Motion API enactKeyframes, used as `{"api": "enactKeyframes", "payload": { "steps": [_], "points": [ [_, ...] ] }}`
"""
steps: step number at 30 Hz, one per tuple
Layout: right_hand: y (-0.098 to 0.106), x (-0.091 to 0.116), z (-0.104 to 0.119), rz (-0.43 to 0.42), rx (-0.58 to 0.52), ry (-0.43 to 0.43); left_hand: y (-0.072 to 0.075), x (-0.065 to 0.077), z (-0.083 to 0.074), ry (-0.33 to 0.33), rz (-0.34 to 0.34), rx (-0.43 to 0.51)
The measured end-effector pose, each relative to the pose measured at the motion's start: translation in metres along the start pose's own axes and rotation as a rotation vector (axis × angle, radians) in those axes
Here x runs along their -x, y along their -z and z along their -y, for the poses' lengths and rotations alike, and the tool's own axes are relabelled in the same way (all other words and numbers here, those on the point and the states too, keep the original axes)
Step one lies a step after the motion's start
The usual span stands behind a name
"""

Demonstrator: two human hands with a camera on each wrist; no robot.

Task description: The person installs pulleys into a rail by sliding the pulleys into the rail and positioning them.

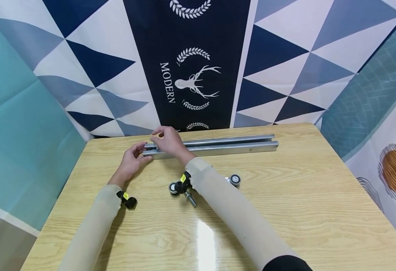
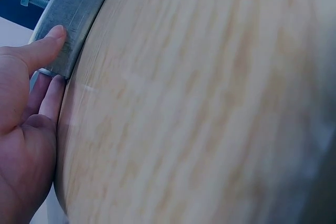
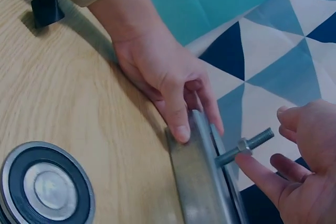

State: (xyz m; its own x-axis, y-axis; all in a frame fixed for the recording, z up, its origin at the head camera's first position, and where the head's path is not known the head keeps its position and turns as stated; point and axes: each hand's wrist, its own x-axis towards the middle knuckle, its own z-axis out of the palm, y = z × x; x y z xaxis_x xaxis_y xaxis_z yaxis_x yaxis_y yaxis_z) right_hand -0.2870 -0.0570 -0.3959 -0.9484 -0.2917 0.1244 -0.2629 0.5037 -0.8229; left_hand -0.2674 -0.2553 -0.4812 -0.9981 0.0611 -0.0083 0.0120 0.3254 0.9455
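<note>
A long silver metal rail with a slot along its top lies near the table's far edge. My left hand grips its left end, thumb on the front face and fingers at the end and far side. From the slot rises a threaded bolt carrying a hex nut; whatever it joins inside the rail is hidden. My right hand is beside this bolt, the index fingertip at the nut. Its thumb stands apart from the bolt, and the other visible fingers are loosely bent.
On the wooden table, nearer me, sits a roller trolley with a wheel at the right and a bolt pointing toward me. My right forearm covers its middle. Patterned cloth hangs behind the table.
</note>
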Motion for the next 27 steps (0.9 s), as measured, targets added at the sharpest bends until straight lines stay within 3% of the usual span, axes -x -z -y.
{"api": "enactKeyframes", "payload": {
  "steps": [27],
  "points": [
    [0.045, 0.025, -0.010, 0.071, 0.144, 0.039, 0.000, -0.001, 0.000, 0.023, -0.012, -0.005]
  ]
}}
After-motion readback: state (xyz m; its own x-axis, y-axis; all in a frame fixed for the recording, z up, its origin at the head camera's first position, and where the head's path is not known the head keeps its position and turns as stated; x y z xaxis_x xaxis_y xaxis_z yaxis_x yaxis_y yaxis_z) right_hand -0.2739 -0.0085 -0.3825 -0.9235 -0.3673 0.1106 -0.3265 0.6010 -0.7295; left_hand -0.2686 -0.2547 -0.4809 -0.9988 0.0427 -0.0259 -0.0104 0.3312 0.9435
